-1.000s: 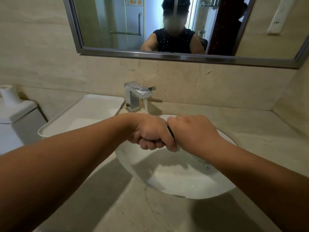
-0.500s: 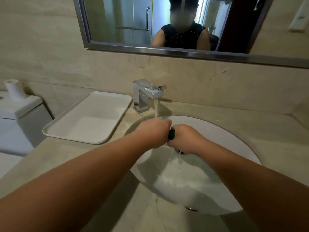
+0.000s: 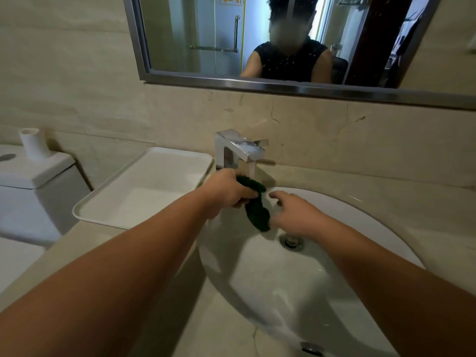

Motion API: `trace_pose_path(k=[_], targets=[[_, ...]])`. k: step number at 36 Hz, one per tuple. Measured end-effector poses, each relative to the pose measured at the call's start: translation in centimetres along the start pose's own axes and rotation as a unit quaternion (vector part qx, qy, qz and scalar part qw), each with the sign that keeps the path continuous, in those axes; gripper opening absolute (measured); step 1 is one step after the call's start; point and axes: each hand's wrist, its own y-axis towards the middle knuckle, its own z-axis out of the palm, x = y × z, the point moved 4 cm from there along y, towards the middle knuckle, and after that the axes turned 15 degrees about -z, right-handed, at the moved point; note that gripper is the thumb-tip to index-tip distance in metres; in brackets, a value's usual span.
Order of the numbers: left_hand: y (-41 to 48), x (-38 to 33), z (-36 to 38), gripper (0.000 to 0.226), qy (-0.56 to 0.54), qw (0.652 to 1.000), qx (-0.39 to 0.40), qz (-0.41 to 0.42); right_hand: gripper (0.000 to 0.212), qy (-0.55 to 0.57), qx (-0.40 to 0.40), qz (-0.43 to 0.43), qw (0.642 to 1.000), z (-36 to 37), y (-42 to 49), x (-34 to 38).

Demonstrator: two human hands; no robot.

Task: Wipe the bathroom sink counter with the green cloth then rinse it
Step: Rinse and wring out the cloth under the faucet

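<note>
Your left hand (image 3: 229, 191) is closed tight on the top of the green cloth (image 3: 255, 204). The cloth hangs down over the white sink (image 3: 373, 228), right under the silver tap (image 3: 239, 150), where water runs down. Your right hand (image 3: 293, 215) is beside the cloth with loose, spread fingers, holding nothing. A white tray (image 3: 144, 184) sits on the counter (image 3: 386, 186) to the left.

A bathroom, likely a home's — white sink (image 3: 360, 210), chrome faucet (image 3: 240, 148), wall mirror (image 3: 257, 81), toilet tank (image 3: 38, 181) alongside.
</note>
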Motion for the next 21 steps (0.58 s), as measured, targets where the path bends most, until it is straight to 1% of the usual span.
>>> trace_pose_path(k=[3,6,8,11,13,15,18,21], targets=[[0.0,-0.2,-0.1,0.019,0.006,1.000,-0.008,0.013,0.065,0.095,-0.052,-0.005,0.994,-1.0,0.3,0.4],[-0.3,-0.3,-0.1,0.017,0.001,1.000,-0.007,0.024,0.044,0.196,-0.110,-0.026,0.974,-1.5,0.7,1.1],[-0.4,-0.4,-0.1,0.021,-0.010,1.000,-0.008,0.026,0.031,0.240,-0.147,-0.035,0.959,-1.7,0.9,1.5],[-0.2,-0.3,-0.1,0.037,-0.025,0.999,-0.011,0.024,0.020,0.246,-0.176,-0.037,0.952,-1.7,1.4,1.6],[0.0,-0.2,-0.2,0.040,-0.017,1.000,-0.009,0.023,0.013,0.232,-0.189,-0.032,0.954,-1.7,1.6,1.7],[0.2,0.1,-0.5,0.039,-0.011,1.000,-0.003,0.020,0.010,0.240,-0.203,-0.019,0.949,-1.7,1.8,1.6],[0.6,0.6,-0.9,0.042,-0.005,1.000,0.004,0.011,0.014,0.281,-0.232,0.007,0.931,-1.8,2.0,1.2],[0.6,1.0,-1.0,0.041,0.013,1.000,0.025,-0.004,0.015,0.306,-0.254,0.013,0.918,-2.2,2.2,1.0]])
